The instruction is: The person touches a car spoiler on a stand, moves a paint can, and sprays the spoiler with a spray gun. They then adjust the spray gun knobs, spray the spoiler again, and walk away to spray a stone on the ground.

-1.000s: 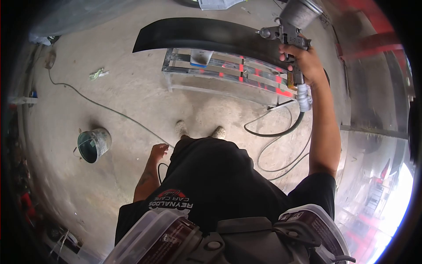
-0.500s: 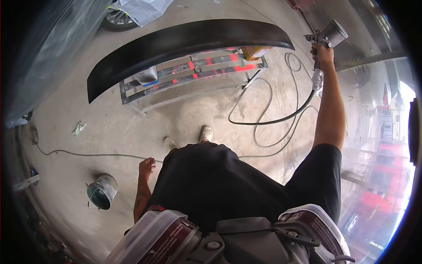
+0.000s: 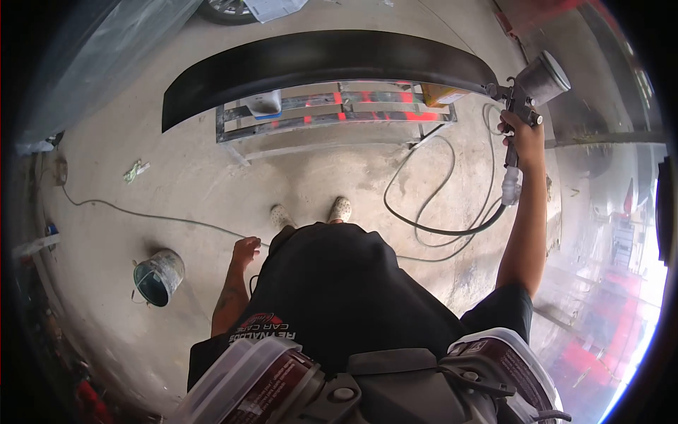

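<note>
My right hand is wrapped around the handle of a spray gun, its grey cup tilted up to the right. The gun's nozzle points left, close by the right end of a long, curved black panel. From the handle's base, wrapped in whitish material, hangs a dark air hose. My left hand is low beside my left thigh, fingers curled. A thin hose passes behind it; whether the fingers hold anything is hidden.
The panel rests over a metal stand with red-marked slats, a yellow box and a pale container. A bucket lies tipped on the floor at left. Plastic sheeting hangs at left. Hose loops cover the floor at right.
The spray gun in my right hand has come lower and closer, beside the panel's right end. The view has shifted, so panel and stand appear further right. My left hand has risen slightly.
</note>
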The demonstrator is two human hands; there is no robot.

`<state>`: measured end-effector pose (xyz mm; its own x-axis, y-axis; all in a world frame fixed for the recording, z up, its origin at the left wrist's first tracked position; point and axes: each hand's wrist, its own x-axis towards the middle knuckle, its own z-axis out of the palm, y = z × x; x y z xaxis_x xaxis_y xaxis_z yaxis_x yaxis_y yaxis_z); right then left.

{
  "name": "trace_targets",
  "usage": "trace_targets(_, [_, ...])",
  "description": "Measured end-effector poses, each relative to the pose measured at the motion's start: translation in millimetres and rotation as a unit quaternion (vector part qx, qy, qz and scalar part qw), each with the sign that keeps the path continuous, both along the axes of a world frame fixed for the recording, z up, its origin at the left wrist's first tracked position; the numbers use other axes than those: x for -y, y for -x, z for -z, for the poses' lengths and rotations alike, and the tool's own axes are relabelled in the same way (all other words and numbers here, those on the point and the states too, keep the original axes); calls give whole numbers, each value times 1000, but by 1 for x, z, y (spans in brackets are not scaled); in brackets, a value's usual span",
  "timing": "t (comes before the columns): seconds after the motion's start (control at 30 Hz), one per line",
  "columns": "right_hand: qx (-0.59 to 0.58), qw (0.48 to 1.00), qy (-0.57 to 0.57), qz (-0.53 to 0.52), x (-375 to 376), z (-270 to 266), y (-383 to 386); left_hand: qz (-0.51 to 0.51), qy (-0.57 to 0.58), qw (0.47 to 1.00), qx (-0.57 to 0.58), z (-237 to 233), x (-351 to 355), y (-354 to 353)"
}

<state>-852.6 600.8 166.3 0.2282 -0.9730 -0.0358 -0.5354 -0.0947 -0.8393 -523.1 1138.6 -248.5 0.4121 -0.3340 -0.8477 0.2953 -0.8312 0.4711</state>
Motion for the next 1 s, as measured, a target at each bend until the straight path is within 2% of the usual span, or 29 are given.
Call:
trace_targets(0.13, [29,995,-24,-88,-77,-3,-80,-11,49,999,11,-15,9,-5])
trace_targets(0.3, [113,963,-77,-231,-149,18,-160,-43,72,996,36,-21,5,-12])
trace_targets(0.47, [134,920,-166,-328,-193,41,-192,-30,44,998,17,-6,-19,-15])
trace_targets(0.57, [129,921,-186,-316,-199,54,-185,-38,24,999,10,-4,-33,-9])
trace_targets(0.67, [152,941,-173,-248,-187,53,-173,-65,25,997,17,-10,-40,-5])
trace_targets(0.8, [120,973,-63,-187,-152,33,-176,-86,55,994,43,-27,-31,-10])
trace_targets(0.83, [88,979,-47,-179,-150,26,-183,-72,96,991,56,-20,-34,-13])
trace_targets(0.87, [54,983,-29,-171,-152,20,-195,18,132,985,109,40,-56,-22])
trace_targets(0.93, [39,984,-23,-171,-169,14,-225,56,160,963,210,55,-65,-33])
trace_targets(1.0, [18,979,-43,-197,-190,11,-264,105,210,948,217,80,-87,-64])
